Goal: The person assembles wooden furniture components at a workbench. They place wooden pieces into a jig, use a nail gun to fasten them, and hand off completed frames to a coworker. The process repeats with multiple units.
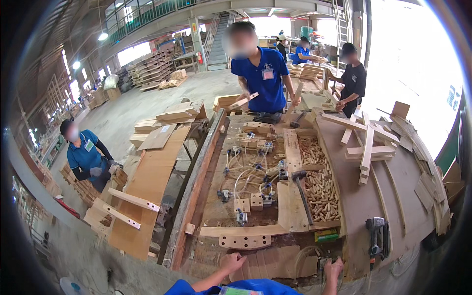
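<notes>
My left hand [233, 262] lies at the near edge of the workbench on torn brown cardboard [275, 263], its fingers loosely extended and nothing in it. Just beyond it is a short curved wooden piece [245, 242] with a row of dark holes. My right hand [334, 268] is curled at the bench's near right corner, beside a clear hose [307, 251]; what its fingers hold, if anything, is too small to make out. Between the hands and the jig, a long wooden rail [246, 230] runs across the bench. Metal clamps and tubing [255, 172] fill the jig.
A hammer [302, 196] lies by a bin of wooden dowels [319, 187]. A green-yellow box [326, 235] is near the right hand. On the right panel are a nail gun [376, 241] and a crossed wooden frame [366, 142]. A co-worker [265, 73] across the bench holds wooden pieces.
</notes>
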`<state>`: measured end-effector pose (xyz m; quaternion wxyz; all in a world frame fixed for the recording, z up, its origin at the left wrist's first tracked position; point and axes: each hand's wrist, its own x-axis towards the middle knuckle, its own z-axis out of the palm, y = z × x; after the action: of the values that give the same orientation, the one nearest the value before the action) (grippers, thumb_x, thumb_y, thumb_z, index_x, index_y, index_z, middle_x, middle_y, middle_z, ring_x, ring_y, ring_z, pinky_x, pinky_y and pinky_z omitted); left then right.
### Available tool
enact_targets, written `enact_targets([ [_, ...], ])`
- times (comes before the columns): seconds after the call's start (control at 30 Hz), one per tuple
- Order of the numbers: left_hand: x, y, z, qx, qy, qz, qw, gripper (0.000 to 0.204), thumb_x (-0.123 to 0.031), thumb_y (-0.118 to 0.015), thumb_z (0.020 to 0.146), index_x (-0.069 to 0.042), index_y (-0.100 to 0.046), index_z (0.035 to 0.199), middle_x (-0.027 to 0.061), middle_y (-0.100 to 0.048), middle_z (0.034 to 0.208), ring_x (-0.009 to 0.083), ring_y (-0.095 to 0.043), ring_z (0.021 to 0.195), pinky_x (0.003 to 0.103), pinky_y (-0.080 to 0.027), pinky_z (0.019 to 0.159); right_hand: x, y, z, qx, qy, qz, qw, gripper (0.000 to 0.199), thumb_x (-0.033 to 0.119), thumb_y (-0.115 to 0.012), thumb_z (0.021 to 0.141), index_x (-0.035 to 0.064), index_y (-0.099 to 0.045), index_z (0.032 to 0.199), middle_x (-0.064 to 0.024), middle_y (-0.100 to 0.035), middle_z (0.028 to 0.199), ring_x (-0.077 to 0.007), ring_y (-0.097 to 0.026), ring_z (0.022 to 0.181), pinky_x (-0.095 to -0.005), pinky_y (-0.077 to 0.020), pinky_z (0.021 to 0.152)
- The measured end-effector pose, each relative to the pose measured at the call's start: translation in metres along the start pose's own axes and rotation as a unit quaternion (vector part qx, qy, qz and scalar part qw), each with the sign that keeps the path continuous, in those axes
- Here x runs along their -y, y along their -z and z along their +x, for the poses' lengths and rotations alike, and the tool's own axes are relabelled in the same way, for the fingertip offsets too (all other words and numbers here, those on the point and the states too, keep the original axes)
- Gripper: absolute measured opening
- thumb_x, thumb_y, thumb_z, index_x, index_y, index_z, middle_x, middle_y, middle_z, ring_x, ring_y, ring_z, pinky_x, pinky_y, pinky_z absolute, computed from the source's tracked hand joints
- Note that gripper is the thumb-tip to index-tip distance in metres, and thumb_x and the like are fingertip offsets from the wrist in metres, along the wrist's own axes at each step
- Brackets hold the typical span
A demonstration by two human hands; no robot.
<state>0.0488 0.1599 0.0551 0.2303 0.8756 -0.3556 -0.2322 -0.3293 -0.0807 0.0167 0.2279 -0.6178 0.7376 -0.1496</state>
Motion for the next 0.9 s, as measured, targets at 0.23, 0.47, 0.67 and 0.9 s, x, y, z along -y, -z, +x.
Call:
enact_targets([
  [0.23, 0.009, 0.003, -0.004, -0.014, 0.011, 0.004, 1.0, 0.042, -0.057, -0.071, 0.091, -0.016, -0.081, 0.091, 0.0105, -0.078, 0.081, 0.0335, -0.077, 0.079, 0.048, -0.06, 0.074, 0.023, 0.0, -0.006, 0.027, -0.043, -0.004, 0.999, 0.065, 0.018, -0.078, 0.086, -0.0118, -0.057, 0.139, -0.0373, -0.056, 0.143, -0.0515, -0.051, 0.137, -0.0515, -0.045, 0.114],
  [0.47, 0.004, 0.005, -0.003, -0.018, -0.019, -0.01, 1.0, 0.044, -0.056, -0.07, 0.092, -0.013, -0.078, 0.088, 0.0134, -0.077, 0.08, 0.0361, -0.076, 0.078, 0.05, -0.059, 0.072, -0.001, -0.002, 0.0, -0.043, 0.059, -0.01, 0.997, 0.059, 0.018, -0.078, 0.085, -0.0116, -0.061, 0.132, -0.0345, -0.068, 0.125, -0.0497, -0.064, 0.12, -0.0511, -0.0518, 0.105],
  [0.67, 0.01, 0.008, -0.005, -0.029, -0.021, -0.021, 0.999, 0.045, -0.054, -0.069, 0.094, -0.01, -0.077, 0.086, 0.0164, -0.076, 0.08, 0.0378, -0.075, 0.078, 0.052, -0.058, 0.072, 0.01, 0.001, -0.009, -0.018, 0.096, 0.039, 0.994, 0.047, 0.026, -0.076, 0.087, -0.0035, -0.071, 0.123, -0.0277, -0.074, 0.119, -0.0428, -0.07, 0.112, -0.0484, -0.0552, 0.098],
  [0.9, 0.014, 0.004, -0.007, -0.035, -0.016, -0.035, 0.999, 0.042, -0.051, -0.07, 0.093, -0.009, -0.076, 0.085, 0.0169, -0.076, 0.08, 0.0378, -0.075, 0.078, 0.052, -0.058, 0.073, 0.014, 0.009, -0.012, 0.022, 0.097, 0.076, 0.992, 0.051, 0.04, -0.071, 0.087, 0.0032, -0.075, 0.123, -0.0231, -0.077, 0.118, -0.0405, -0.071, 0.114, -0.0497, -0.0549, 0.099],
])
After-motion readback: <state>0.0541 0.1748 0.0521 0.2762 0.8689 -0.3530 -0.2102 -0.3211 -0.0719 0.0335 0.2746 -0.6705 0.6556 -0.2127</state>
